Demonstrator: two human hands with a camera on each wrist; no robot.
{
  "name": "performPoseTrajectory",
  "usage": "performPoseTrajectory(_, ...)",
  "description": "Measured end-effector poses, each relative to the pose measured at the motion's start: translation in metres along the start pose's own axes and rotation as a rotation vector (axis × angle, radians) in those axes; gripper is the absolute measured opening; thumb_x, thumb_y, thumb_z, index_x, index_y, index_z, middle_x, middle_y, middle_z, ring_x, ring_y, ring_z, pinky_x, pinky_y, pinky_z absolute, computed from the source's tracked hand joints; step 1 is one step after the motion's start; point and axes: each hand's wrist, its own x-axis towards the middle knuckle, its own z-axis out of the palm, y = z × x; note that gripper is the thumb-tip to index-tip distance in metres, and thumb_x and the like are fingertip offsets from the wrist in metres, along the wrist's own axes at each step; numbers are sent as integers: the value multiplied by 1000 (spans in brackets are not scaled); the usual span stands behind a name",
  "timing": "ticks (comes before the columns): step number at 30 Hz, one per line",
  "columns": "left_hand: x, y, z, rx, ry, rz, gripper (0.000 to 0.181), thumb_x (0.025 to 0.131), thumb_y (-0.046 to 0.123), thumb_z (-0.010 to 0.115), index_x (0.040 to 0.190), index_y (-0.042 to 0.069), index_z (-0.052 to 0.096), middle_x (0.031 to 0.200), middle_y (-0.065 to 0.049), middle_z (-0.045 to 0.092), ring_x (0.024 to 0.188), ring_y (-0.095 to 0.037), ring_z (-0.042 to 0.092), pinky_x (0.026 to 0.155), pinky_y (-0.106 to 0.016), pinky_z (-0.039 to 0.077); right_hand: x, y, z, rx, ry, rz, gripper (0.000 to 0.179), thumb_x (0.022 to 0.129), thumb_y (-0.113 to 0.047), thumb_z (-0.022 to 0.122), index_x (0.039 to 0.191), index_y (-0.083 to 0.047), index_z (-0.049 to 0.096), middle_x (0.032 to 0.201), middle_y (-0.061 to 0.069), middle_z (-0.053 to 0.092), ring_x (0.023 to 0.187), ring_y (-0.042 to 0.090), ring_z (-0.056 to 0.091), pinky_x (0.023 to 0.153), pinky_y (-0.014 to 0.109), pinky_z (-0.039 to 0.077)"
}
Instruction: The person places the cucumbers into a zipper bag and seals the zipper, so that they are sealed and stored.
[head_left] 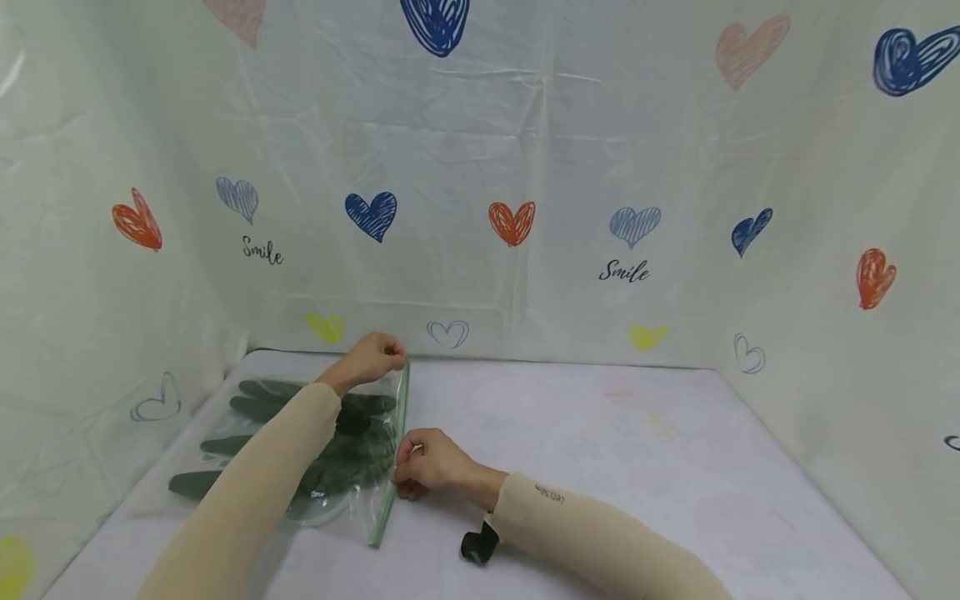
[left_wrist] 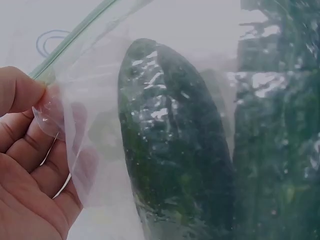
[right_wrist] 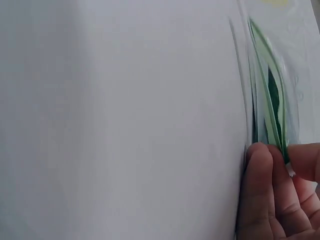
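A clear zip bag (head_left: 378, 529) with a green seal strip lies on the left of the table, holding several dark green cucumbers (head_left: 225, 446). At the bag's far corner my left hand (head_left: 371, 358) pinches the plastic by the end of the strip; the left wrist view shows thumb and fingers gripping the film, with a cucumber (left_wrist: 170, 135) close beside. Around the middle of the strip, my right hand (head_left: 437, 465) pinches the bag's edge between thumb and fingers. In the right wrist view, the green seal strip (right_wrist: 267, 97) stands parted beyond the fingertips.
A white-covered table (head_left: 600, 467) extends to the right of the bag. Behind it hangs a pale sheet (head_left: 562, 150) printed with hearts. Black wrist devices sit below both sleeves, the right one (head_left: 480, 546) close to the tabletop.
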Motion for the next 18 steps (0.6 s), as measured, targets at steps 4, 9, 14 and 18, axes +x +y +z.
performPoseTrajectory(4, 3, -1, 0, 10, 8, -8, 17, 90, 6, 53, 96, -1, 67, 90, -9, 63, 66, -18, 45, 60, -29, 40, -15, 0, 9, 25, -44, 38, 16, 81, 3, 69, 75, -5, 57, 61, 16, 65, 47, 15, 59, 46, 32, 54)
performPoseTrajectory(9, 5, -1, 1, 18, 16, -18, 15, 90, 6, 53, 94, -1, 66, 88, -9, 62, 68, -17, 45, 60, -28, 41, -29, -1, 19, 28, -82, 66, 17, 80, 4, 70, 74, -6, 57, 58, 13, 65, 45, 13, 58, 44, 31, 53)
performPoseTrajectory(14, 4, 0, 1, 15, 23, -24, 15, 90, 5, 52, 93, -3, 65, 86, -9, 61, 66, -17, 43, 59, -28, 39, -39, 0, 27, 27, -104, 60, 19, 78, 6, 70, 71, -6, 56, 57, 11, 64, 44, 13, 57, 41, 29, 51)
performPoseTrajectory(18, 3, 0, 2, 5, 26, -16, 16, 89, 3, 51, 92, -3, 65, 83, -9, 59, 64, -17, 42, 58, -28, 39, -41, 0, 28, 24, -105, 58, 19, 78, 6, 69, 72, -6, 56, 59, 12, 66, 44, 14, 57, 41, 29, 50)
